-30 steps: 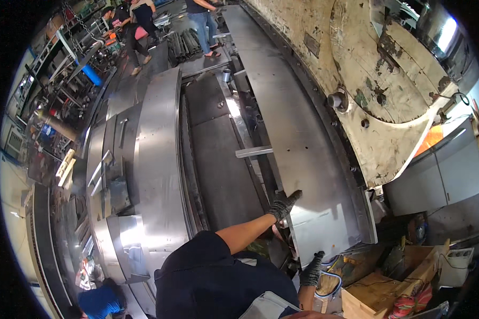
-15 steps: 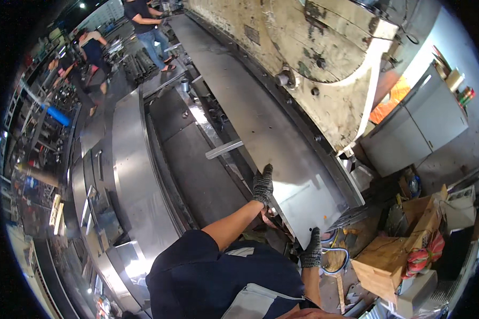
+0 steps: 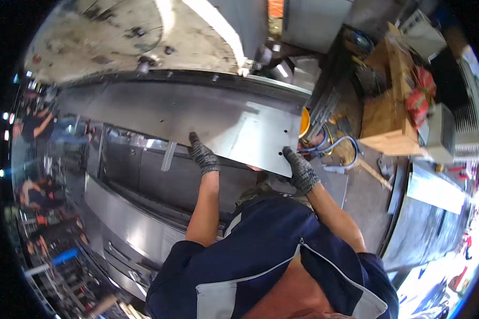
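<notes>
1. L hand (image 3: 203, 156), grey knit glove, is clamped on the near long edge of the steel sheet (image 3: 234, 127), fingers curled over the top face, thumb under. A firm grip, not open at all.
2. R hand (image 3: 300, 169), same glove type, pinches the sheet's near right corner, fingers closed over the edge just beside two small punched holes.
3. Change vs. half a sec ago: then the R hand hung low by the person's hip, below the sheet's corner; now it's up on that corner. L hand was already on the near edge and stays there. So the hold goes from one-handed to two-handed.
4. View swings too: the sheet ran up-and-away diagonally before, now it lies across the pic w/ the person square to it. Probably head turn more than sheet travel; can't separate the two.
5. Sheet position: flat, far part lying on the press bed under the big cream-painted machine body (image 3: 138, 37), near edge overhanging toward the person. Right end stops near an orange part (image 3: 304, 123) and blue hoses (image 3: 338, 149).
6. Meaning (my read): w/ both hands set, the sheet looks under full control, ready for shifting or lining up in the machine.
7. Around: stainless panels (image 3: 127, 234) lower left, wooden crate (image 3: 391, 109) w/ red items right, co-workers far left.
</notes>
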Demonstrator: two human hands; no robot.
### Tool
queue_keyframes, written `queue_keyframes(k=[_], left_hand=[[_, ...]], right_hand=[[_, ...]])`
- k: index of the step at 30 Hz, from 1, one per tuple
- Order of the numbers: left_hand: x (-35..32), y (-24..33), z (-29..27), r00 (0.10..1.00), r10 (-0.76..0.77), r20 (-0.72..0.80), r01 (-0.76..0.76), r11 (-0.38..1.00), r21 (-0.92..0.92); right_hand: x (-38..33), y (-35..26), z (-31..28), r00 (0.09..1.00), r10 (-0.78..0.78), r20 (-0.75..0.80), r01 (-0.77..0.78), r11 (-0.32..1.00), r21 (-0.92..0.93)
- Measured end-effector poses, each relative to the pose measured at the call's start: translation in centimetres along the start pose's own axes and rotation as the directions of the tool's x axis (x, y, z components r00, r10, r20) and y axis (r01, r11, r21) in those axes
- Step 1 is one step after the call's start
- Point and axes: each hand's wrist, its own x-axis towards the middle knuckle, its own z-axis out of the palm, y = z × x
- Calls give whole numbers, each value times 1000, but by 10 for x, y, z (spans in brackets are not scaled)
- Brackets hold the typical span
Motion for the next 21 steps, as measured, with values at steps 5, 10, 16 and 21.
queue_keyframes(k=[5,10,16,21], left_hand=[[-5,14,6,998,-11,-69,19,994,105],[-2,20,14,998,-59,-13,59,998,10],[3,29,22,991,-119,60,123,990,-71],[0,39,32,976,-178,126,190,977,-92]], right_hand=[[-5,-9,-3,999,20,44,-17,997,-72],[-16,-23,11,994,109,-21,-108,993,57],[-9,-22,7,998,27,49,-35,984,173],[-15,-33,18,997,-46,59,32,977,212]])
